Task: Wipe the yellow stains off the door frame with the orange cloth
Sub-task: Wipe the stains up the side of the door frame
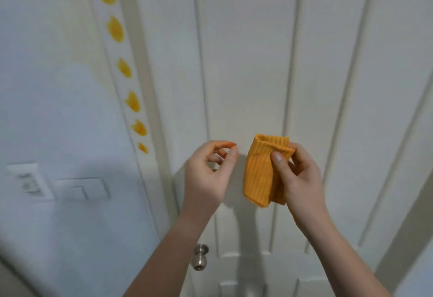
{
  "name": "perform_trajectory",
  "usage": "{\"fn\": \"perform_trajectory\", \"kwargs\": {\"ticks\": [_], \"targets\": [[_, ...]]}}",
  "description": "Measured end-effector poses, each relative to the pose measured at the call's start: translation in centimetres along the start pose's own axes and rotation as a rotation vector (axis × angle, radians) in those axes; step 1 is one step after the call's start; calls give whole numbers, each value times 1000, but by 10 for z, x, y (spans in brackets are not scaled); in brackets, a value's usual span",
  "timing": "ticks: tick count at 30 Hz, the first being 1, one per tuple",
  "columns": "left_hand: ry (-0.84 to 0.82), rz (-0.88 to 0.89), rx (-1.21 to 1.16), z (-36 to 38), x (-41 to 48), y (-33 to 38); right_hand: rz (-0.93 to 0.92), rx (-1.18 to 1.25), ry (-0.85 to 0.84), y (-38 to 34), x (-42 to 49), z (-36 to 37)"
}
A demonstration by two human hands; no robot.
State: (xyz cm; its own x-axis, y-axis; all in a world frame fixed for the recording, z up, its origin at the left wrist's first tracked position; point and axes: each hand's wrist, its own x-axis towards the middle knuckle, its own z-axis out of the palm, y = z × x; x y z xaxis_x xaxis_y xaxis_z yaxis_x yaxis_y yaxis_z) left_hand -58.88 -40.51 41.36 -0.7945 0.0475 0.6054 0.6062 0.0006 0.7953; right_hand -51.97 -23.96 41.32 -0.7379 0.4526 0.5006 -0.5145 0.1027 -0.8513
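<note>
Several yellow stains (pixel 115 29) run in a line down the white door frame (pixel 110 46) at the left of the door. A folded orange cloth (pixel 260 170) hangs in front of the door, pinched at its top by my right hand (pixel 295 175). My left hand (pixel 208 170) is beside the cloth, a short gap to its left, fingers curled and apart, holding nothing; its fingertip shows an orange tint. Both hands are lower than the lowest stain (pixel 143 148) and to its right.
A white panelled door (pixel 246 62) fills the middle and right. A silver round doorknob (pixel 200 257) sits below my left forearm. On the pale wall at the left are a light switch (pixel 82 187) and a small wall panel (pixel 29 182).
</note>
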Motion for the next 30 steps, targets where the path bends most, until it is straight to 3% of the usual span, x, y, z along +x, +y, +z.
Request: {"fn": "perform_trajectory", "kwargs": {"ticks": [6,10,16,19,23,27,30], "targets": [[438,299,388,-87,13,0,-179,-77,-152,15,-5,76],[497,483,611,-137,29,4,-265,-83,-208,26,-12,128],[631,563,748,-193,79,8,-358,-108,-209,42,-19,191],[590,646,814,-216,108,5,-353,-93,-110,57,-16,213],[529,732,850,-234,141,-5,-329,-69,143,69,-17,242],[527,825,915,-241,158,-16,-496,-234,409,80,-23,262],[533,837,927,-243,162,-22,-506,-369,525,89,-25,274]]}}
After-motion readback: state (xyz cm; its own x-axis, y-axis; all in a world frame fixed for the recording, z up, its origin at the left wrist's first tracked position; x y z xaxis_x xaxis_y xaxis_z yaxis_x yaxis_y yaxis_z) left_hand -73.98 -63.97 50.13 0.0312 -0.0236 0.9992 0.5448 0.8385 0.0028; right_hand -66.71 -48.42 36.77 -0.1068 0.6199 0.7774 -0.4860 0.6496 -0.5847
